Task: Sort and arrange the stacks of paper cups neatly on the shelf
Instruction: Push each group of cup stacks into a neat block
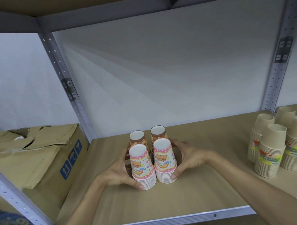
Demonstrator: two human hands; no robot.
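Observation:
Two pink birthday cup stacks stand upside down side by side at the middle of the shelf board (199, 195): the left pink stack (142, 166) and the right pink stack (164, 160). Behind them stand two orange cup stacks (137, 137), (158, 132). My left hand (118, 169) wraps the left side of the group, thumb on the left pink stack's base. My right hand (189, 156) cups the right side, thumb against the right pink stack's base. Both hands press the group together.
Several stacks of brown cups (280, 141) stand at the shelf's right end. A torn cardboard box (32, 155) sits on the neighbouring shelf to the left, beyond a metal upright (71, 95). Bare board lies in front of and beside the middle group.

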